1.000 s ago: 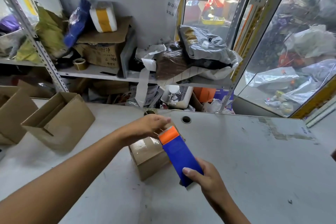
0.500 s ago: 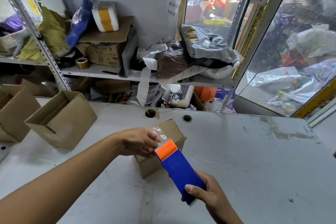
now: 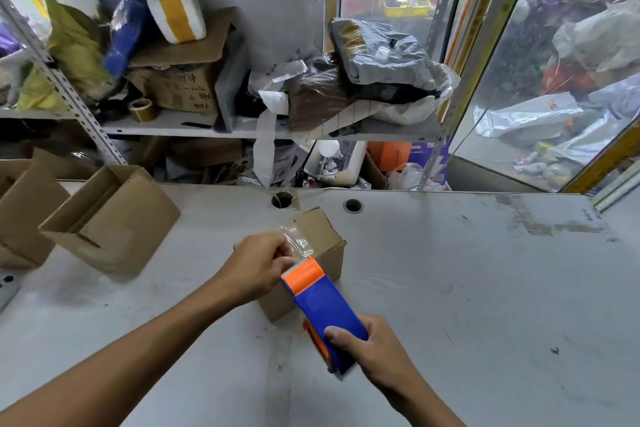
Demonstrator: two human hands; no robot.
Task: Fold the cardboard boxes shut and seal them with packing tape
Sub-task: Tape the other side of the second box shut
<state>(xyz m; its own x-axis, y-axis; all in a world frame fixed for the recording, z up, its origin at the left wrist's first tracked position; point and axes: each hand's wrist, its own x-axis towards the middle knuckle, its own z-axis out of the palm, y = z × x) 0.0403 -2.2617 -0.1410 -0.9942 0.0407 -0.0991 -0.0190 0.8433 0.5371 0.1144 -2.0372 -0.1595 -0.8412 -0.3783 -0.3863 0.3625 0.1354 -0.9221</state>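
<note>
A small closed cardboard box (image 3: 320, 236) stands on the grey table (image 3: 467, 288), near its middle. My right hand (image 3: 370, 347) grips a blue and orange tape dispenser (image 3: 322, 302), tilted with its orange head over the box's near edge. A strip of clear tape (image 3: 294, 239) runs up from the dispenser head. My left hand (image 3: 259, 265) pinches the free end of that strip just above the box top.
Two open cardboard boxes (image 3: 110, 218) lie on their sides at the table's left. Two round holes (image 3: 282, 199) pierce the table behind the small box. A cluttered metal shelf (image 3: 221, 125) rises at the back; a glass partition (image 3: 554, 80) stands at right.
My left hand drew back from the box's far side toward me and now pinches a pulled-out strip of tape. The dispenser slid slightly toward me.
</note>
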